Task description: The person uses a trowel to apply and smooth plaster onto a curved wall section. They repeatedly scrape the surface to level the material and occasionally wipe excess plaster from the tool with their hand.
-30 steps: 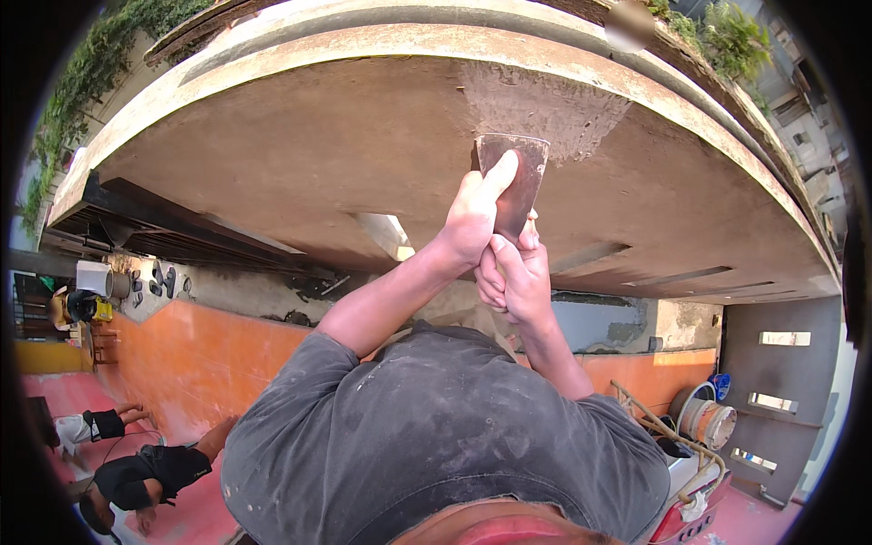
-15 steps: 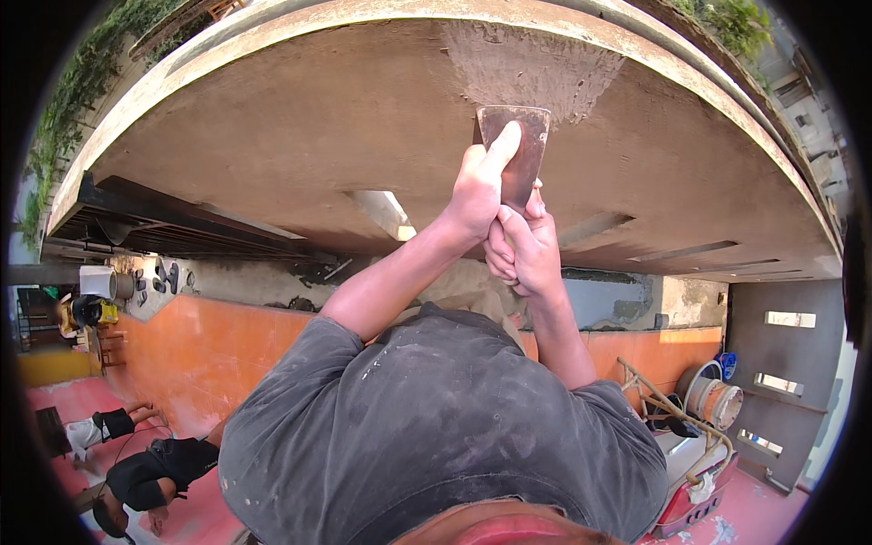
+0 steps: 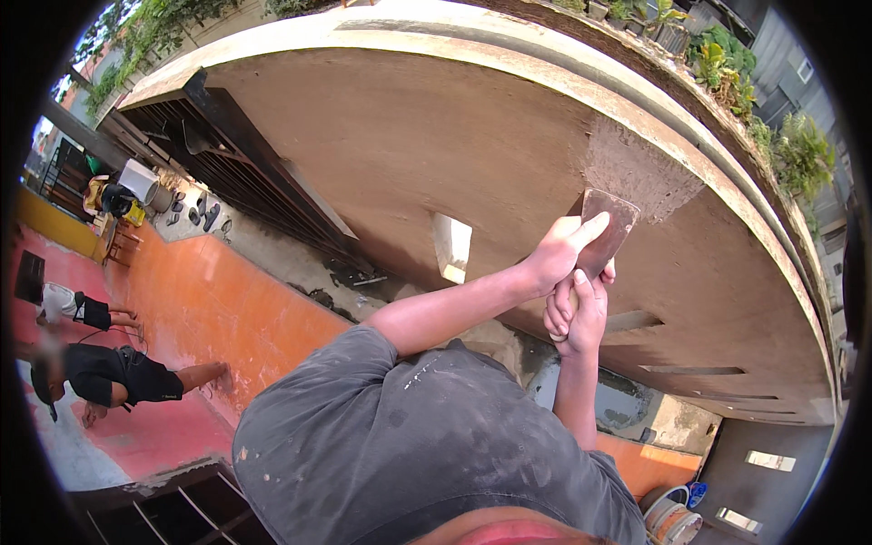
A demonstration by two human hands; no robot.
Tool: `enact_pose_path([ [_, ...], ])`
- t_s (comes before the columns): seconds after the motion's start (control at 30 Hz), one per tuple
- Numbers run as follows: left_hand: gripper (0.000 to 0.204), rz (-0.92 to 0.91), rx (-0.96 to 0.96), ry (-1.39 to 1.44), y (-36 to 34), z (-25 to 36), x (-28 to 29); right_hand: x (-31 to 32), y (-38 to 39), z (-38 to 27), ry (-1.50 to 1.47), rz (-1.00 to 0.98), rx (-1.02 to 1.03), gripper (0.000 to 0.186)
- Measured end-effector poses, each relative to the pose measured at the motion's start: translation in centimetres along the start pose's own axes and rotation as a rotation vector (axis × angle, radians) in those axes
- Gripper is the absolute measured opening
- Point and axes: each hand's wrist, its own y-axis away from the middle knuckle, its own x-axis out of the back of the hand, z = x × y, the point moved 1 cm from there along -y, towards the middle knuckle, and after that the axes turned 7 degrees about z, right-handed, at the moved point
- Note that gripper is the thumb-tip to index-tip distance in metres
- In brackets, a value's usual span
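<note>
A scraper with a flat, worn metal blade (image 3: 610, 222) is held up in front of a brown plastered wall (image 3: 400, 154). My left hand (image 3: 561, 257) is closed on it, the thumb lying along the blade. Just below, my right hand (image 3: 581, 313) is wrapped round the handle, which the fingers mostly hide. The blade's wide end points toward a paler, rough patch (image 3: 640, 173) near the wall's top edge. I cannot tell whether the blade touches the wall.
Narrow openings, such as a bright slot (image 3: 450, 247), pierce the wall. A dark slatted metal gate (image 3: 245, 154) stands left, near an orange floor (image 3: 218, 300). Two people are at lower left, one in black clothes (image 3: 118, 374). Buckets (image 3: 674, 520) stand at lower right.
My view has turned and tilted, so the wall slants and my hands appear farther right and lower. Both hands keep their hold on the scraper.
</note>
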Motion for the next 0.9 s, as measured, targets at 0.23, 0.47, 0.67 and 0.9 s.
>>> enact_pose_path([
  [0.23,0.04,0.042,-0.069,0.012,0.7,0.2,0.9,-0.1,-0.7,0.4,-0.012,-0.099,-0.022,0.016],
  [0.47,0.045,0.178,-0.078,0.058,-0.1,0.4,0.2,1.0,-2.2,-1.2,-0.206,-0.256,-0.206,0.014],
  [0.67,0.045,0.138,-0.138,-0.053,-0.9,2.7,0.4,-1.5,-3.5,-2.1,0.043,-0.218,-0.072,0.023],
  [0.9,0.042,0.132,-0.159,-0.05,-1.3,3.9,0.1,-2.8,-3.6,-2.2,0.054,-0.191,-0.012,0.025],
])
